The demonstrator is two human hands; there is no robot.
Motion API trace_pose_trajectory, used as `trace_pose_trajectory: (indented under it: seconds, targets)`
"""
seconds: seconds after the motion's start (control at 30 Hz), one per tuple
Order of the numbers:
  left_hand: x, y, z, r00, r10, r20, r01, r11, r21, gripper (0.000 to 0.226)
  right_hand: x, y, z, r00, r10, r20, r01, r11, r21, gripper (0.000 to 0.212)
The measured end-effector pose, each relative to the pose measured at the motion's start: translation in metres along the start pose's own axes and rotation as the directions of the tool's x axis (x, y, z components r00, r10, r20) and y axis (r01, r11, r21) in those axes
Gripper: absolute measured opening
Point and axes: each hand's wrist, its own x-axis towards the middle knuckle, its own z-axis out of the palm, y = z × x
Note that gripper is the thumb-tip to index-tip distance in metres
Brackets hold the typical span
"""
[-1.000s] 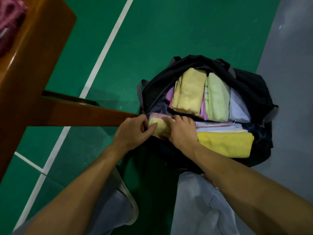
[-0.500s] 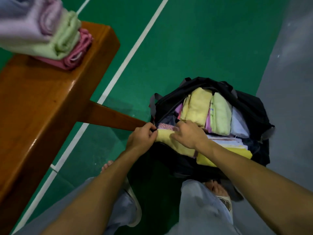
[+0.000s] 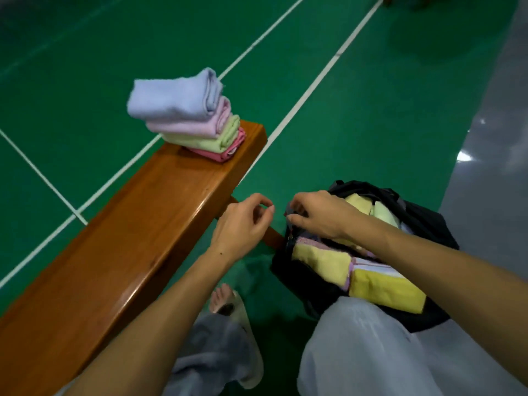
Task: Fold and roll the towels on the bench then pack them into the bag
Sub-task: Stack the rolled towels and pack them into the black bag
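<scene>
A black bag (image 3: 425, 224) stands open on the floor to the right of the wooden bench (image 3: 143, 224). Rolled towels fill it: a pale yellow towel (image 3: 323, 261) at the near left, a bright yellow towel (image 3: 383, 290) beside it, and a yellow and a green one further back. On the bench's far end lies a stack of folded towels (image 3: 185, 118): lavender on top, then pink, green and dark pink. My right hand (image 3: 317, 215) is over the bag, its fingers curled on the bag's left rim. My left hand (image 3: 243, 221) hovers between bench and bag, loosely curled and holding nothing.
The floor is green with white lines; a grey strip (image 3: 485, 167) runs along the right. My knees in pale trousers and a sandalled foot (image 3: 228, 304) are at the bottom, close to the bag. The bench leg (image 3: 271, 238) reaches toward the bag.
Both hands have left the pale yellow towel, which now sits in the bag. My left hand has lifted out toward the bench; my right has risen to the bag's rim. My view tilted up.
</scene>
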Motion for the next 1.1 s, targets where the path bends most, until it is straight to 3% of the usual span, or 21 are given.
trace_pose_trajectory:
  seconds: [0.13,0.3,0.43,0.53,0.67,0.77,0.83,0.93,1.1]
  targets:
    - [-0.003,0.009,-0.068,0.984,0.069,-0.162,-0.073,0.997,-0.022,0.015,0.004,-0.051,-0.040,0.995,-0.091,-0.051,0.088,0.994,-0.064,0.046]
    - [0.019,-0.015,-0.145,0.926,0.038,-0.375,-0.021,0.999,0.049,0.016,0.041,-0.102,-0.077,0.957,-0.144,-0.251,0.166,0.984,0.071,0.036]
    - [0.059,-0.058,-0.178,0.836,-0.052,-0.546,0.075,0.997,0.019,0.020,0.082,-0.133,-0.078,0.895,-0.011,-0.445,0.183,0.921,0.345,0.049]
    - [0.094,-0.088,-0.182,0.759,-0.235,-0.607,0.186,0.972,-0.144,0.047,0.118,-0.146,-0.070,0.822,0.153,-0.549,0.128,0.889,0.440,0.073]
    - [0.141,-0.113,-0.175,0.758,-0.500,-0.419,0.243,0.812,-0.530,0.085,0.159,-0.155,-0.075,0.810,0.293,-0.508,0.176,0.705,0.687,0.086]
    - [0.158,-0.120,-0.166,0.776,-0.560,-0.290,0.182,0.639,-0.747,0.081,0.176,-0.159,-0.078,0.865,0.303,-0.401,0.149,0.607,0.781,0.075]
    - [0.162,-0.121,-0.160,0.794,-0.549,-0.260,0.165,0.608,-0.777,0.075,0.181,-0.159,-0.078,0.894,0.252,-0.371,0.126,0.653,0.746,0.063]
    - [0.165,-0.120,-0.153,0.799,-0.521,-0.300,0.135,0.641,-0.755,0.066,0.177,-0.157,-0.079,0.914,0.201,-0.351,0.123,0.688,0.715,0.045]
    - [0.150,-0.095,-0.143,0.850,-0.522,0.066,0.294,0.367,-0.883,0.103,0.144,-0.153,-0.077,0.962,0.154,-0.227,0.079,0.636,0.768,0.033]
